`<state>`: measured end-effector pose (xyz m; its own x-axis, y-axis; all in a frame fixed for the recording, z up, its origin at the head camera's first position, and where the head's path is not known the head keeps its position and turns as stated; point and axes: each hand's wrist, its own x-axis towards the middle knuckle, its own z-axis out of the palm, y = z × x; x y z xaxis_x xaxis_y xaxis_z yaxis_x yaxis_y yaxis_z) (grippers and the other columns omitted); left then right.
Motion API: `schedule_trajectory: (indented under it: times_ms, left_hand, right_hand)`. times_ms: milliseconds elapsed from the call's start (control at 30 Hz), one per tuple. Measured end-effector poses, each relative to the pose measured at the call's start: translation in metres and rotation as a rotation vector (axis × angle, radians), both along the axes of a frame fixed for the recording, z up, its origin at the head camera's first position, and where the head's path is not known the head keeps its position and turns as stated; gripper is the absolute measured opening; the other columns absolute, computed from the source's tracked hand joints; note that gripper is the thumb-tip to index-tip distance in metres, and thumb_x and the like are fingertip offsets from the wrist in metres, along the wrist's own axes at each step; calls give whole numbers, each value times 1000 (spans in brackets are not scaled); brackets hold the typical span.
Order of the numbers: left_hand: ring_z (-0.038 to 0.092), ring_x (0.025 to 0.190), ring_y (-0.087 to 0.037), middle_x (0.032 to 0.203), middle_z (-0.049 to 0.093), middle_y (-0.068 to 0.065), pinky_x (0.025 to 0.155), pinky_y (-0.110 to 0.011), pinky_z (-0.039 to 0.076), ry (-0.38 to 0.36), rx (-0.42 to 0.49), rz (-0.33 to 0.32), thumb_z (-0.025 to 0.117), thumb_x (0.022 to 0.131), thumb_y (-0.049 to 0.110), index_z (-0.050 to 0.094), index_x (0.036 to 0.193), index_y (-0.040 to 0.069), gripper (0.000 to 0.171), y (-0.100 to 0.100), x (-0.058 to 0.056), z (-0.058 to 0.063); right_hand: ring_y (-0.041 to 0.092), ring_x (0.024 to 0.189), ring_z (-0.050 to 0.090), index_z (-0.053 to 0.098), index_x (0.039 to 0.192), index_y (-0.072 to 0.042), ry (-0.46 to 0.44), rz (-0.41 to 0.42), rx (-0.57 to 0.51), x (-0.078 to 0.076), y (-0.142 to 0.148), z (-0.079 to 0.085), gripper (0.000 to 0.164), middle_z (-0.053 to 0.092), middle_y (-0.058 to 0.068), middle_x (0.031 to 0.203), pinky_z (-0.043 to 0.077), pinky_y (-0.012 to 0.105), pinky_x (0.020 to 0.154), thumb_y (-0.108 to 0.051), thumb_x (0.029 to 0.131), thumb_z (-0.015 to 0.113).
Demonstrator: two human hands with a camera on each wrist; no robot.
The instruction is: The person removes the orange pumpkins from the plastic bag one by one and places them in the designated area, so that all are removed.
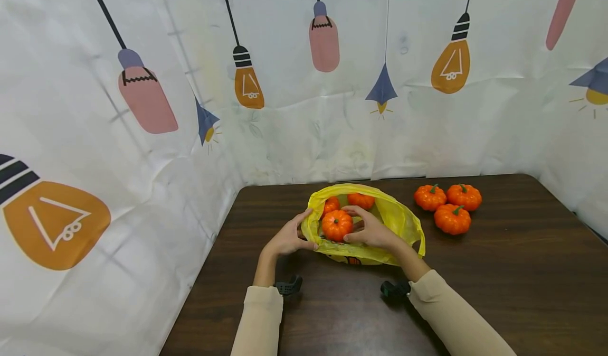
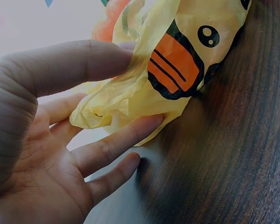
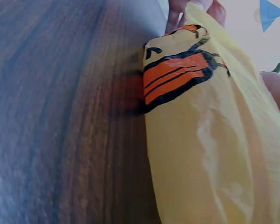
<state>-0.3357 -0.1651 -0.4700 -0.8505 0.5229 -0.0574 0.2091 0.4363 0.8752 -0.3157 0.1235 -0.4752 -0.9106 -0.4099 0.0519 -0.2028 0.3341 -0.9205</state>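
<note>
A yellow plastic bag (image 1: 401,219) with a printed face lies on its side on the table, its mouth facing up and toward me. My left hand (image 1: 286,238) holds the left edge of its mouth; in the left wrist view the thumb (image 2: 84,63) lies over the plastic and fingers reach behind it. My right hand (image 1: 377,233) reaches into the mouth, with thumb and fingers curled round the right side of a small orange pumpkin (image 1: 336,225). Behind it, two more pumpkins (image 1: 361,200) show inside the bag. In the right wrist view the bag (image 3: 196,140) hides most of the right hand.
Three small orange pumpkins (image 1: 452,219) with green stems sit in a cluster on the dark wood table (image 1: 518,261), right of the bag. A white sheet (image 1: 294,139) printed with lamps and bulbs hangs behind the table and along its sides.
</note>
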Motion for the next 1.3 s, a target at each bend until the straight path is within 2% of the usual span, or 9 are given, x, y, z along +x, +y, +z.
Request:
schedule_trajectory:
  times_ms: [267,467,700,833,1067,1300]
  left_hand:
    - [55,135,-35,173,10,-9,106,-47,51,13,-2,-9,85,83,13,21,165,16,104,1,0,1]
    - [59,130,-37,173,11,-10,101,-45,54,24,-13,-10,84,84,12,20,165,14,103,0,1,0]
    - [63,124,-35,173,11,-8,96,-40,57,20,-20,-10,84,84,14,20,165,16,104,0,2,0]
    - [63,125,-36,174,11,-8,95,-40,57,21,-14,-9,85,84,14,20,165,16,104,0,2,0]
    - [61,128,-37,173,11,-7,98,-41,56,7,-3,-7,85,83,14,19,165,17,106,0,2,0]
    - [61,128,-36,173,14,-6,98,-42,55,10,-7,-3,85,82,14,20,165,18,105,1,4,3]
  right_hand:
    - [39,118,60,35,157,-9,-12,3,-52,7,10,9,78,37,29,155,54,49,96,-15,92,77]
    - [37,119,58,34,158,-9,-18,-19,-53,12,19,16,81,37,25,156,51,50,101,-17,91,78]
    - [44,126,55,34,158,-10,-1,-47,-65,17,31,20,80,37,28,155,57,44,91,-18,91,78]
    - [42,122,55,35,158,-10,23,-74,-73,22,39,24,79,38,27,154,55,44,94,-17,92,78]
    - [35,116,57,36,158,-13,44,-122,-89,32,61,32,80,34,26,155,56,33,89,-18,91,79]
    - [39,120,55,32,159,-15,66,-157,-104,43,87,40,79,31,24,158,58,37,86,-20,94,76]
